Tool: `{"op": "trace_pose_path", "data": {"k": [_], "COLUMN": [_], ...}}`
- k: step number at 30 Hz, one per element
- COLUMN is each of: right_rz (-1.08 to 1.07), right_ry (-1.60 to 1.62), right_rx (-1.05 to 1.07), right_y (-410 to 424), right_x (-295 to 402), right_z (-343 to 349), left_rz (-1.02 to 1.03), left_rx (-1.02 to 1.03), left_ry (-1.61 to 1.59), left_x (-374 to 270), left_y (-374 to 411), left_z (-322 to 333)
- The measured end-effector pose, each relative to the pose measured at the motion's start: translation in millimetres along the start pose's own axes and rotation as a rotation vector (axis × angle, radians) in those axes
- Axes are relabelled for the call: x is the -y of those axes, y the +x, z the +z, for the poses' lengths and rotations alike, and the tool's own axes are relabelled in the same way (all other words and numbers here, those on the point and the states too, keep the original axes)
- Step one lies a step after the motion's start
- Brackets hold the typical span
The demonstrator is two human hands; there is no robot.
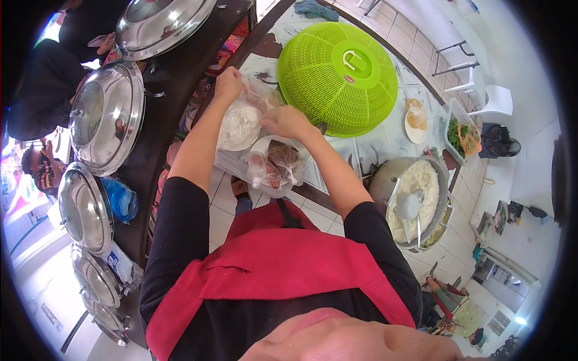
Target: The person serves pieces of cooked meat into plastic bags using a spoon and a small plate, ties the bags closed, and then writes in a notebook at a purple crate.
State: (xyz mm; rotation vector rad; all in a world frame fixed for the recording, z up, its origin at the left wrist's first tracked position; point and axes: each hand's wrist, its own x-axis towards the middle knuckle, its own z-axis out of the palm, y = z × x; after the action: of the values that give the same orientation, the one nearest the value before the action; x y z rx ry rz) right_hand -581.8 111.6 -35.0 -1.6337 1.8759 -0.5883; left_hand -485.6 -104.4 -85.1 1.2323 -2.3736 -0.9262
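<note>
My left hand (229, 84) is closed at the edge of a clear plastic bag (259, 91) with reddish marks. My right hand (289, 122) reaches against the lower side of this bag; its fingers are blurred, so their grip is unclear. Just below the bag sits a white mound, probably rice, under clear plastic (240, 124) on a round plate. Nearer my body, a white plate (260, 146) carries tied clear bags: one holds dark brown food (284, 158), another reddish food (271, 175). Beneath the plate is a translucent plastic container (232, 166).
A green mesh food cover (334, 85) stands beyond my right hand. To the right are a small plate (414, 131) with a bag and a large pot (384, 180) of rice with a scoop (407, 206). Steel lidded chafing dishes (106, 119) line the dark counter (169, 94); people stand behind it.
</note>
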Motion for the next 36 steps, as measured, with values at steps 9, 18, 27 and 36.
{"op": "trace_pose_path", "data": {"k": [9, 18, 27, 36], "right_rz": [0.159, -0.023, 0.611, 0.691], "right_ry": [-0.2, 0.117, -0.395, 0.041], "right_rx": [-0.374, -0.802, -0.292, -0.411], "right_y": [8.0, 28.0, 4.7, -4.3], "right_x": [-11.7, 0.0, -5.9, -1.2], "right_z": [-6.0, -46.9, 34.6, 16.3], "left_rz": [0.428, 0.163, 0.262, 0.258], "left_rx": [0.037, 0.311, 0.333, 0.478], "left_ry": [0.047, 0.037, 0.188, 0.299], "left_x": [-17.8, -26.0, -42.3, -34.9], "left_y": [-20.9, -26.5, -46.3, -30.5], "left_z": [-9.4, 26.7, 3.2, 14.2]}}
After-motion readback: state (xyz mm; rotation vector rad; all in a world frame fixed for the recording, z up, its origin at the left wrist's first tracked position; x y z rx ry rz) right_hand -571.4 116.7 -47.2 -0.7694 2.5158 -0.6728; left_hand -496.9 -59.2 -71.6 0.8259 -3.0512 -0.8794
